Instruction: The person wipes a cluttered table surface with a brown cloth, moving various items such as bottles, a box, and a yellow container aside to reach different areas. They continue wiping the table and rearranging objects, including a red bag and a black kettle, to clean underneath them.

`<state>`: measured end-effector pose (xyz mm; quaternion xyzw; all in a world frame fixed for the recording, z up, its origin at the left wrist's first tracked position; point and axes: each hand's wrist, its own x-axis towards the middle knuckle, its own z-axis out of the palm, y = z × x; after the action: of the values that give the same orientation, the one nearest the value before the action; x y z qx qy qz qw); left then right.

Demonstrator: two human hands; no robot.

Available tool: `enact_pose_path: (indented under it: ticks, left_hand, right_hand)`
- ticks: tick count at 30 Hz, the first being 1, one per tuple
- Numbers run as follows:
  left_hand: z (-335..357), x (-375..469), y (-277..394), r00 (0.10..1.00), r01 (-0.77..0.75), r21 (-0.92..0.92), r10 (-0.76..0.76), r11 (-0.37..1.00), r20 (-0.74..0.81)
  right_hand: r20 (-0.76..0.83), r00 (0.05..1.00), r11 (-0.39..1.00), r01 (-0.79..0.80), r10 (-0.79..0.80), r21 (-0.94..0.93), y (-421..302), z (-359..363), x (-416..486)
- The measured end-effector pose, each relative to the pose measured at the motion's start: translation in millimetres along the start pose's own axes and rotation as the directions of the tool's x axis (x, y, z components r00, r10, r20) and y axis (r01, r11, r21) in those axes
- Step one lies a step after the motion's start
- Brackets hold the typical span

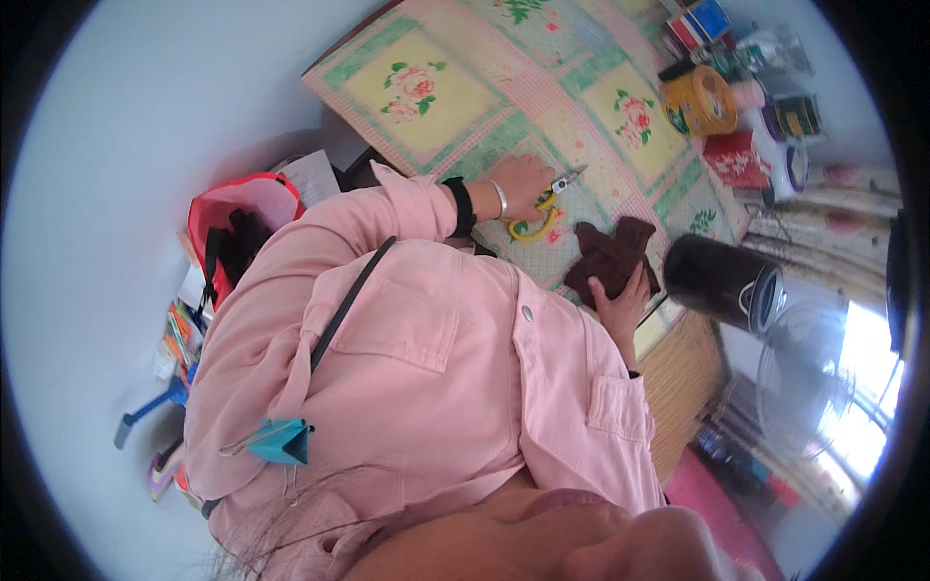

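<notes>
My left hand [517,187], with a silver bracelet and a black band at the wrist, is over the tablecloth. Its curled fingers are at one handle of the yellow-handled scissors [558,186], whose metal tips point away to the upper right. The other handle loop shows below the fingers. A folded dark brown fabric piece [612,254] lies near the table's front edge. My right hand [623,301] holds its near side, thumb on the left and fingers on the right. The part under the palm is hidden.
A floral patterned tablecloth [538,80] covers the table. Right of the fabric is a black tumbler [708,279]; beyond it are a red box [735,160], a yellow tub [699,102] and several containers. A red bag [243,200] with dark contents stands left of my arm.
</notes>
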<state>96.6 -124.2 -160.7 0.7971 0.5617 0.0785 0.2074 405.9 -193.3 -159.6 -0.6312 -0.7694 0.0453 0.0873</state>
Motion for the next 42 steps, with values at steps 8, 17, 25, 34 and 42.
enact_pose_path:
  ticks: [8,17,25,34,42]
  left_hand:
    - [-9,-42,-67,0.909,0.290,-0.376,-0.376,0.880,-0.180]
    - [-9,-95,-165,0.350,0.172,-0.809,-0.802,0.562,-0.484]
    - [-38,-95,-220,0.324,0.366,-0.633,-0.731,0.683,-0.601]
    - [-56,-88,-258,0.548,0.408,-0.304,-0.498,0.861,-0.672]
    - [-55,-89,-259,0.546,0.387,-0.329,-0.502,0.861,-0.671]
  right_hand:
    - [0.063,0.996,0.987,-0.056,0.066,-0.147,-20,30,50]
    - [0.111,0.811,0.802,0.529,-0.574,0.277,-238,81,280]
    - [0.018,0.592,0.567,0.762,-0.806,0.312,-279,79,152]
    - [0.447,0.670,0.750,0.662,-0.593,0.003,-173,31,170]
    - [0.149,0.868,0.877,0.481,-0.474,-0.009,-309,128,504]
